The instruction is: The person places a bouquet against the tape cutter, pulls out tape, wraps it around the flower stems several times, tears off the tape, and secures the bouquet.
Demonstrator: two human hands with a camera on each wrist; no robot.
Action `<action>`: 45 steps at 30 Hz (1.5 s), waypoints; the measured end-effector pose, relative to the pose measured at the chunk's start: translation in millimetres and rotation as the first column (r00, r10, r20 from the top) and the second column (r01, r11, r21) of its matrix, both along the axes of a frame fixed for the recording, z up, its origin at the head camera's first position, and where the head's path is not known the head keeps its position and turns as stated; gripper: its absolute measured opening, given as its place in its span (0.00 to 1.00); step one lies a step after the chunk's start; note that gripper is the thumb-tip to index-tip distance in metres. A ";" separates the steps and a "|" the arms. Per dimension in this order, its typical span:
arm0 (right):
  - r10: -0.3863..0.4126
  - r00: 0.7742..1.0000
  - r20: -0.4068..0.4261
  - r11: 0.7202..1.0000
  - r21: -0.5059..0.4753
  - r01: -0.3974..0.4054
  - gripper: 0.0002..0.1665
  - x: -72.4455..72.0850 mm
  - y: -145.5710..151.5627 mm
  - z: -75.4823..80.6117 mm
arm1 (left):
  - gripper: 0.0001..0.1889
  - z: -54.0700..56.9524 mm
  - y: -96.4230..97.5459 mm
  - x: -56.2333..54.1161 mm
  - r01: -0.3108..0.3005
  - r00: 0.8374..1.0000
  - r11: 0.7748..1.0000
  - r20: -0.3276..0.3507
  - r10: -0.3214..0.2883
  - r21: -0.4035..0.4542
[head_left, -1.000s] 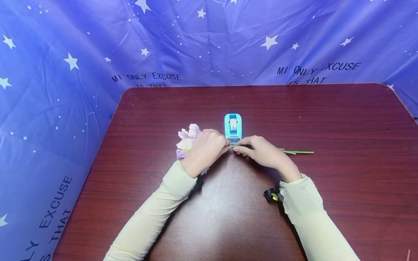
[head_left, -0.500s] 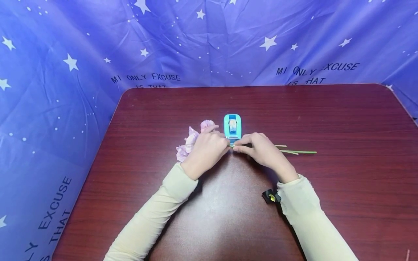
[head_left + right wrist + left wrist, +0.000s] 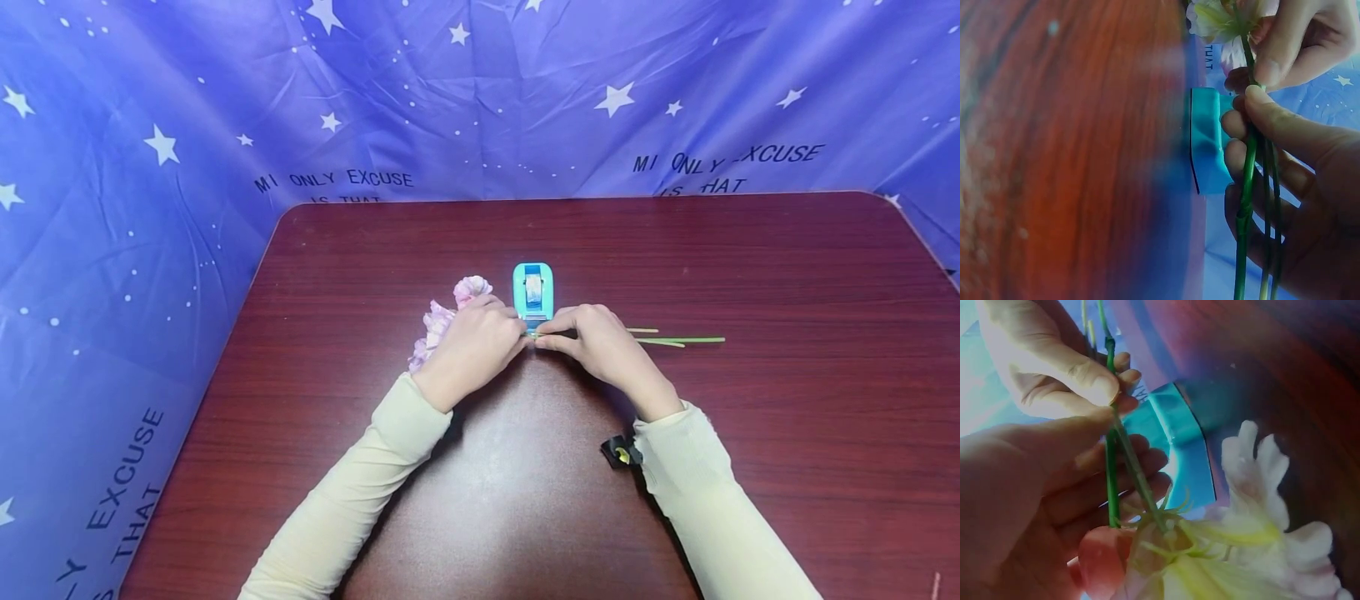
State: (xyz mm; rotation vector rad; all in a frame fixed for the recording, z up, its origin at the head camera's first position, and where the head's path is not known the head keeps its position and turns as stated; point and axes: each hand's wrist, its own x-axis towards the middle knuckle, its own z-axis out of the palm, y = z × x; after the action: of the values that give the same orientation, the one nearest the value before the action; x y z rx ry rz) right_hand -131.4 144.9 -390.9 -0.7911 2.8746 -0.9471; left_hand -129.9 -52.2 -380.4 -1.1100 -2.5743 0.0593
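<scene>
A small bunch of artificial flowers lies across both hands, its pale pink-lilac blooms (image 3: 472, 289) on the left and its thin green stems (image 3: 701, 340) reaching out to the right. My left hand (image 3: 476, 346) pinches the stems close below the blooms. Thumb and fingertips of my right hand (image 3: 600, 346) pinch the same stems just beside the left fingertips. In the right wrist view several separate stems (image 3: 1245, 187) run down across the right palm. Just behind the fingertips stands a light blue tape dispenser (image 3: 533, 315) with a roll of tape in it.
The dark red wood-grain table (image 3: 810, 400) spreads around the hands. Behind it and at the left hangs a blue-purple cloth (image 3: 510, 100) with white stars and lettering. A black strap piece (image 3: 618, 452) sits by the right cuff.
The blooms have turned about the stems: a yellow-centred one that faced up is no longer visible, and a pink one shows farther back. The stem ends have shifted slightly; both hands stay nearly in place.
</scene>
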 end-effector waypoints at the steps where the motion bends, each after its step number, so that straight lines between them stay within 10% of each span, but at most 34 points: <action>1: 0.000 1.000 0.001 1.000 0.003 0.000 0.08 -0.1 0.1 -0.1 | 0.09 0.4 0.2 -0.3 0.002 1.000 1.000 0.000 -0.002 -0.008; 24: -0.043 0.958 0.284 0.998 -0.037 0.056 0.19 0.1 -2.3 4.9 | 0.12 2.7 -5.0 -2.1 0.031 0.999 1.000 -0.026 -0.031 -0.007; 45: 0.026 0.955 0.295 0.999 -0.052 -0.011 0.22 -0.9 3.8 5.9 | 0.11 5.5 -1.5 8.2 0.047 0.998 0.998 0.029 -0.048 0.028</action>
State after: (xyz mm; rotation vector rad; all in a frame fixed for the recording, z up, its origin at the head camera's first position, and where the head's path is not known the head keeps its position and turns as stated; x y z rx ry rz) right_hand -132.4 148.7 -385.0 -0.6169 2.5918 -1.0394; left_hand -121.7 -53.7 -375.0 -1.1702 -2.5649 -0.0042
